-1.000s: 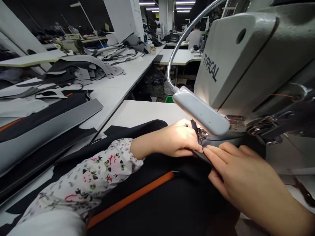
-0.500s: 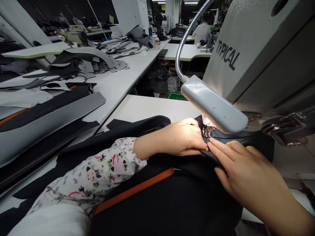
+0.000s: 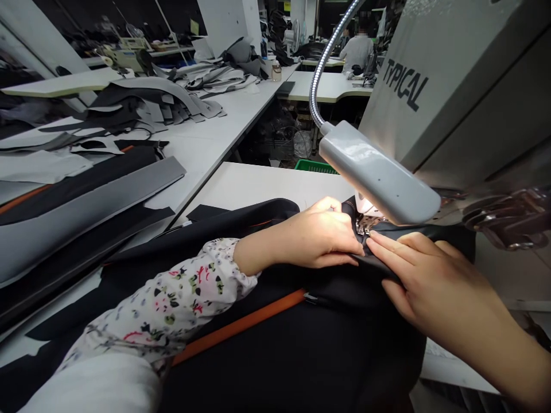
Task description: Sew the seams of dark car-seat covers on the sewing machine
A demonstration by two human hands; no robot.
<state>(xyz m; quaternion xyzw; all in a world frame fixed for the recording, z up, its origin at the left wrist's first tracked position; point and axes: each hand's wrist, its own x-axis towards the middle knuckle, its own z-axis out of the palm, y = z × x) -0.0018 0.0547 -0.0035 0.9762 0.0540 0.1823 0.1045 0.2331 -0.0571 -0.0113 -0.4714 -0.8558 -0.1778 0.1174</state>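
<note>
My left hand (image 3: 327, 236) is closed on a fold of black fabric (image 3: 336, 344), just left of the presser foot (image 3: 364, 225) of a sewing machine (image 3: 434, 69). Across from it, my right hand (image 3: 424, 267) lies flat on the same fabric with its fingers stretched forward, the fingertips close to the foot. An orange strip (image 3: 245, 322) runs over the fabric below my left forearm. A lamp (image 3: 379, 172) on a bendable metal neck lights the stitching spot and hides part of the needle area.
Grey and black cut pieces (image 3: 86, 212) lie on the long white table (image 3: 202, 140) at left, with more heaped behind. A green basket (image 3: 316, 166) stands low beyond the machine table (image 3: 267, 180). Farther back, a person (image 3: 358, 51) sits by another table.
Both hands keep nearly the same place by the presser foot, and the fabric has shifted slightly. Metal parts at the machine's right look blurred now. The view has tilted a little.
</note>
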